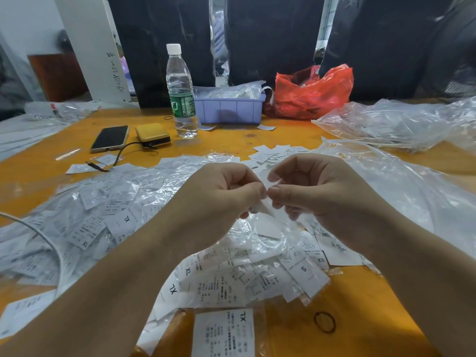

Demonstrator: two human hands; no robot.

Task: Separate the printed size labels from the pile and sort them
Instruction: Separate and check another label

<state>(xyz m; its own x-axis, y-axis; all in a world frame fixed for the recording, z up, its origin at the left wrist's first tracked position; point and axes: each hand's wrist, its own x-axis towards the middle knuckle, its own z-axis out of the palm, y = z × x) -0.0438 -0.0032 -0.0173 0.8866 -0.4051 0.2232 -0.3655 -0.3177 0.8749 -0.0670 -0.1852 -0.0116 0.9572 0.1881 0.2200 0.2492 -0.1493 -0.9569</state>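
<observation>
We read "XL" on several white labels: one at the table's (360, 305) near edge (243, 317), two just beyond it (173, 289) (188, 271), two more toward the left edge (127, 219) (85, 244). "S" (304, 268) and "XS" (321, 260) sit right of centre. Handwritten digits on the white post (117, 76), partly legible: "772 35". Fine print too small to make out.

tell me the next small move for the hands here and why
Probably pull the pinched white label free and read its size: both the left hand and right hand pinch it above the pile, and its print is hidden.
</observation>
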